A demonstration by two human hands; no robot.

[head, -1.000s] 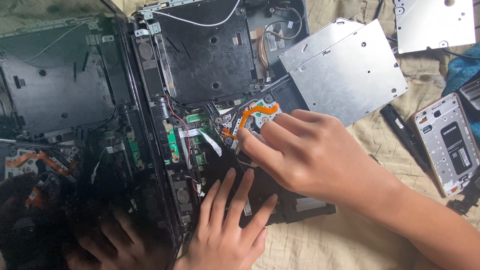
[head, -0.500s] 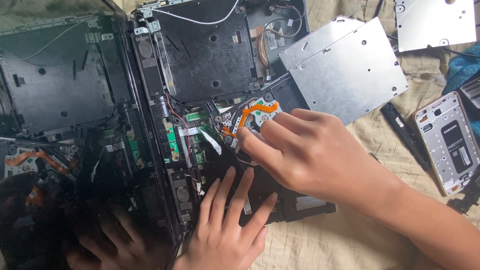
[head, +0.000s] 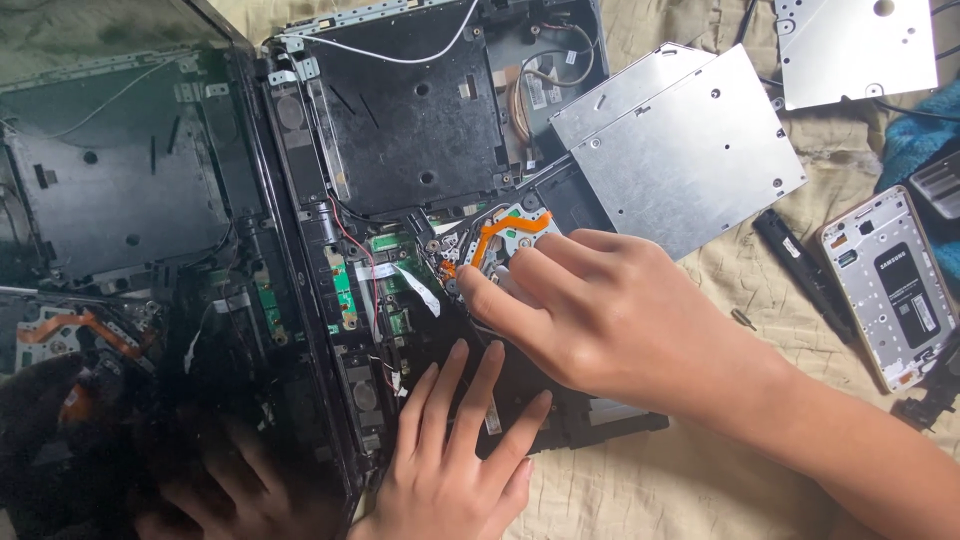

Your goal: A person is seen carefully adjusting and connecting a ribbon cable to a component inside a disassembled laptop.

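Observation:
An opened black laptop base lies on a beige cloth, its glossy screen folded out to the left and mirroring the insides. My right hand comes in from the lower right, fingertips pressing on a small part by the orange flex cable over the green circuit board. My left hand lies flat with fingers spread on the black lower edge of the base, holding nothing. What sits under the right fingertips is hidden.
A silver optical drive rests against the base's right side. A silver metal plate lies at top right. A dismantled phone frame, a thin black strip and blue cloth sit on the right.

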